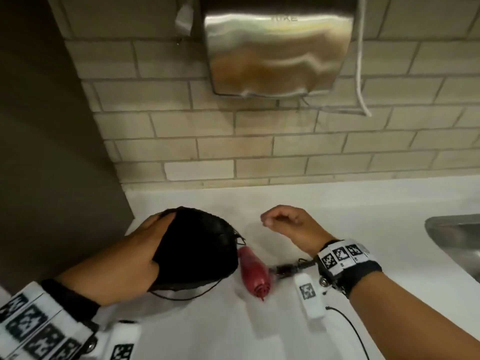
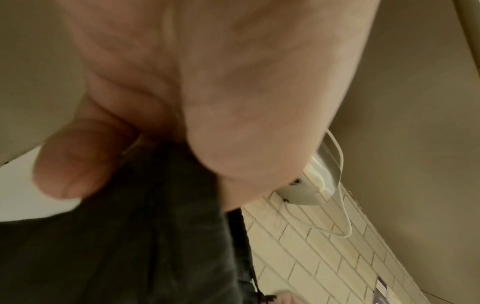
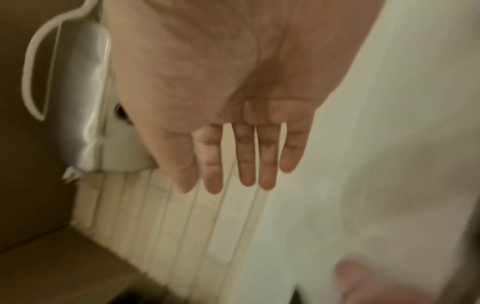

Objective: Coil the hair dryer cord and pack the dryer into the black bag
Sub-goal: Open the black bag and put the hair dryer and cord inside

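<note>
A red hair dryer [image 1: 253, 271] lies on the white counter [image 1: 363, 203], nozzle end toward the bag. Its dark cord [image 1: 288, 268] sits bunched at its right side, partly hidden under my right wrist. My left hand [image 1: 145, 245] grips the black bag [image 1: 200, 245] at its left edge and holds it just left of the dryer. In the left wrist view my thumb [image 2: 78, 164] pinches the dark fabric of the bag [image 2: 130, 246]. My right hand [image 1: 280, 220] hovers above the counter behind the dryer and holds nothing. In the right wrist view its fingers [image 3: 246, 160] are straight and spread.
A steel hand dryer [image 1: 278, 48] hangs on the tiled wall with a white cable [image 1: 361, 61] beside it. A dark partition [image 1: 52, 126] bounds the counter on the left. A metal sink [image 1: 457, 240] sits at the right edge. A thin black string [image 1: 187, 296] loops out below the bag.
</note>
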`<state>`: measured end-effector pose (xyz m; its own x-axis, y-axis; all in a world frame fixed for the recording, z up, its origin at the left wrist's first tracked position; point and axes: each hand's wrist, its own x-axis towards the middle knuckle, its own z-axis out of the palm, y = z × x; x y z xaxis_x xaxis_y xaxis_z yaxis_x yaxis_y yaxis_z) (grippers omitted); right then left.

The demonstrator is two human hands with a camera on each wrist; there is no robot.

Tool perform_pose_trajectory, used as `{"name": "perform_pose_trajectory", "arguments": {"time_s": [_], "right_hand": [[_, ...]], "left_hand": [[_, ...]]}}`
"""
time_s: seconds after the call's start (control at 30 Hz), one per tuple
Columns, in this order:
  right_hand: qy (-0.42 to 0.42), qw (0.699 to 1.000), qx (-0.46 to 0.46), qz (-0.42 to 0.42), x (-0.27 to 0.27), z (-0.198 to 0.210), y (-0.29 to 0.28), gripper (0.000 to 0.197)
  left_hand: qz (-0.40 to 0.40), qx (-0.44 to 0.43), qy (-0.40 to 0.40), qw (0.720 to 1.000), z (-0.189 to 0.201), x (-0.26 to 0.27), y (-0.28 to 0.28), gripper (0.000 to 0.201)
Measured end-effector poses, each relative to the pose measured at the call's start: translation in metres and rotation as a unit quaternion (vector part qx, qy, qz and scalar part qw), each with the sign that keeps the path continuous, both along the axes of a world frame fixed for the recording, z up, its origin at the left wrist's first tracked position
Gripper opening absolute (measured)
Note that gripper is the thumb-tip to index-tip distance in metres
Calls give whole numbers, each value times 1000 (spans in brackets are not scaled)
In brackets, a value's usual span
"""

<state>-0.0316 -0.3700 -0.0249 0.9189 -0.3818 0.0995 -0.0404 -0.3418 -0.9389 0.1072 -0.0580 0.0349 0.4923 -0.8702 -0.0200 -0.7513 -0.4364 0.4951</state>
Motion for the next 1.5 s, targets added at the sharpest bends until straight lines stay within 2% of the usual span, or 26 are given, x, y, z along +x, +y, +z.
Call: {"name": "perform_pose_trajectory", "arguments": {"time_s": [0.07, 0.13, 0.23, 0.3, 0.37, 0.53, 0.63, 0.7, 0.77, 0.87, 0.97, 1.07, 1.17, 1.3, 1.4, 1.5], "right_hand": [[52, 991, -101, -73, -28, -6, -39, 6], [158, 968, -173, -89, -57, -13, -71, 32], [321, 910, -263, -11, -78, -33, -96, 88], [375, 863, -334, 49, -76, -49, -98, 105], [394, 826, -394, 80, -70, -58, -98, 99], [376, 839, -386, 74, -62, -60, -99, 53], [334, 871, -350, 87, -61, -56, -91, 11], [327, 886, -313, 101, -62, -50, -86, 14], [309, 915, -237, 108, -63, -43, -80, 7], [226, 966, -89, 94, -65, -25, -72, 13], [145, 983, 62, 97, -62, -2, -56, 17], [83, 970, 200, 111, -53, 19, -38, 36], [43, 944, 298, 133, -46, 41, -17, 45], [12, 928, 342, 146, -45, 63, 5, 39], [-18, 903, 396, 164, -42, 72, 23, 28], [-21, 891, 428, 148, -34, 73, 41, 17]], "left_hand": [[-11, -14, 35, 999, -6, 4, 5, 117], [12, -9, 42, 999, -14, 7, 10, 119], [51, 27, 18, 998, -26, 13, 13, 112], [63, 58, 21, 996, -35, 15, 11, 108], [73, 91, 25, 993, -40, 17, 7, 106], [92, 139, 10, 986, -36, 19, -12, 97], [108, 157, 12, 982, -33, 24, -23, 97], [104, 170, 22, 980, -32, 30, -26, 102], [94, 184, 21, 978, -33, 37, -26, 103], [75, 198, 16, 977, -32, 44, -29, 107], [101, 219, 20, 970, -25, 39, -34, 103], [133, 221, 12, 966, -28, 33, -44, 94], [147, 223, 16, 964, -28, 31, -48, 96], [119, 248, 72, 959, -22, 26, -51, 111], [87, 260, 113, 955, -17, 15, -55, 111], [30, 237, 77, 968, -20, 14, -57, 115]]}}
